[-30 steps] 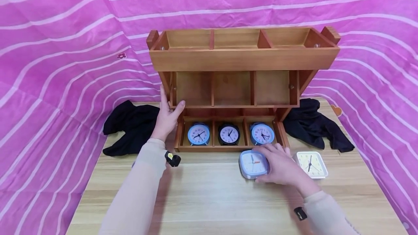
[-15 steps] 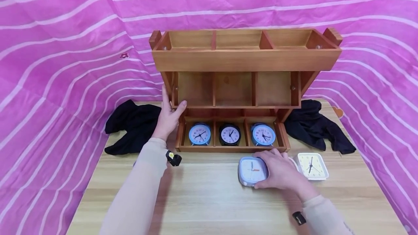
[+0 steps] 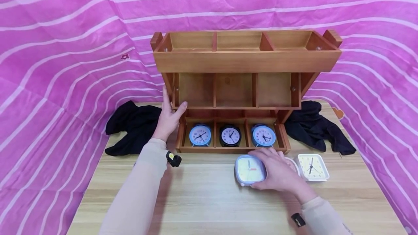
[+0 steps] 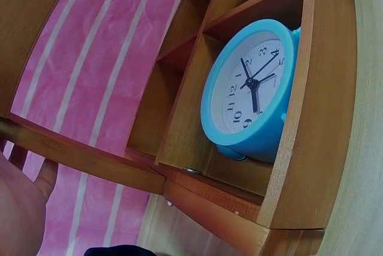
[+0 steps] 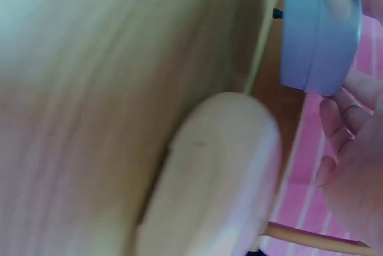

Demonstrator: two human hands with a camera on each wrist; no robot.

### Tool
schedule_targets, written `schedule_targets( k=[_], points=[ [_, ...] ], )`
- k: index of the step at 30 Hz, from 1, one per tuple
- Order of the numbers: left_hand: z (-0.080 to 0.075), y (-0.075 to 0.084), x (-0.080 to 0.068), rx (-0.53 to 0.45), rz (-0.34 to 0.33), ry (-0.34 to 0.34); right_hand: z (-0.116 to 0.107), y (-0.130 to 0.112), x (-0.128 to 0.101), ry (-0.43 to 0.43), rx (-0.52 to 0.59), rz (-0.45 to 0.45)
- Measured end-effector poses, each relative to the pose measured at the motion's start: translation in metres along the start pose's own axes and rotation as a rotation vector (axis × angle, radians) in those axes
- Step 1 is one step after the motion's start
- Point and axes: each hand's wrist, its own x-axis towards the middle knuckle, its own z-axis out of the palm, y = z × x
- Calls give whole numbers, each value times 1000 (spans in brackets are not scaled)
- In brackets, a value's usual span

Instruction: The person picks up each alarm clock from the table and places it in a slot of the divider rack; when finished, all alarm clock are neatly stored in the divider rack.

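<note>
Head view: your right hand [image 3: 277, 171] curls its fingers round a pale blue square clock [image 3: 249, 170], which sits on the worktop [image 3: 202, 198] just in front of the wooden rack [image 3: 245, 61], at about 6 o'clock from the rack's lowest tier. Your left hand [image 3: 169, 117] rests flat against the rack's left end, fingers straight and thumb laid on the edge of the middle shelf; nothing is held there. The bottom tier carries three round clocks: a blue clock [image 3: 200, 135] on the left, a black clock [image 3: 230, 135] in the middle and a second blue clock [image 3: 263, 135] on the right. A white square clock [image 3: 311, 167] lies at 3 o'clock from your right hand, just beside it. Black cloths lie on either side of the rack, one [image 3: 132, 126] at 9 o'clock and one [image 3: 315, 124] at 3 o'clock.

Left wrist view: the blue clock [image 4: 251, 91] stands in its compartment, and the edge of your left hand [image 4: 21, 208] shows at 8 o'clock, against the rack's frame [image 4: 90, 157].

Right wrist view: the picture is blurred; the pale blue square clock [image 5: 320, 29] appears edge-on at 1 o'clock, with your fingers [image 5: 353, 148] beside and below it.
</note>
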Motion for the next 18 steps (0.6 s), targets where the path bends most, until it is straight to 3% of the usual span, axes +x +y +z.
schedule_targets(
  k=[10,18],
  points=[
    [5,-3,0,-9,5,1,-52,-26,27,207,114,-110],
    [0,0,0,15,-13,-1,-86,-50,72,325,117,-220]
  ],
)
